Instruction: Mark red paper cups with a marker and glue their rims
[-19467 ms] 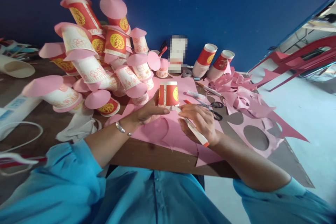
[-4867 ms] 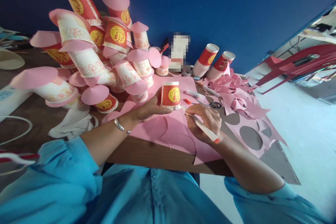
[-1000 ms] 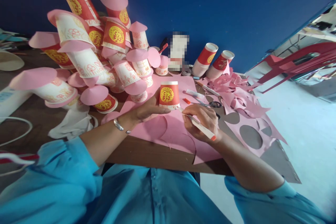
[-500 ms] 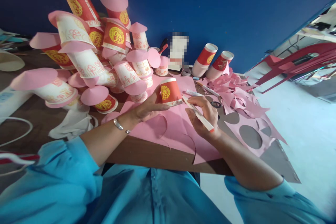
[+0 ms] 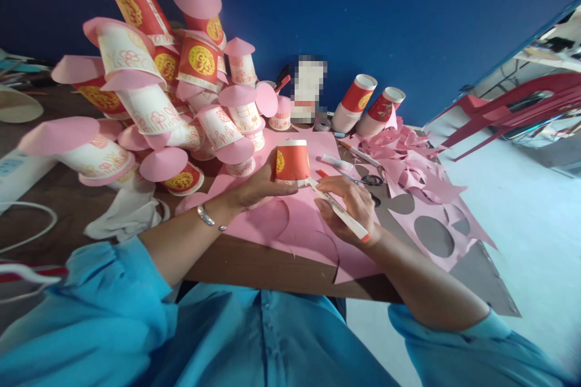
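My left hand (image 5: pixel 259 187) holds a red paper cup (image 5: pixel 295 161) upside down by its rim, over pink paper sheets (image 5: pixel 313 233). On the cup's left side a yellow round emblem shows, and its lower band is white. My right hand (image 5: pixel 351 205) is closed around a white marker (image 5: pixel 340 210) with an orange-red end. The marker's tip is at the white band, on the lower right of the cup. Another pen (image 5: pixel 336 162) and black-handled scissors (image 5: pixel 372 180) lie just beyond my right hand.
Several cups with pink cone roofs (image 5: pixel 149 109) are piled at the left. Two cup stacks (image 5: pixel 356 103) lean near the blue wall. Pink scraps (image 5: pixel 408 157) and a cut-out sheet (image 5: pixel 431 233) lie at the right. A white cloth (image 5: pixel 122 214) is at the left.
The cup has turned in my left hand, so its emblem has shifted left. My right hand and the marker have moved slightly left and down, with the tip now at the lower band.
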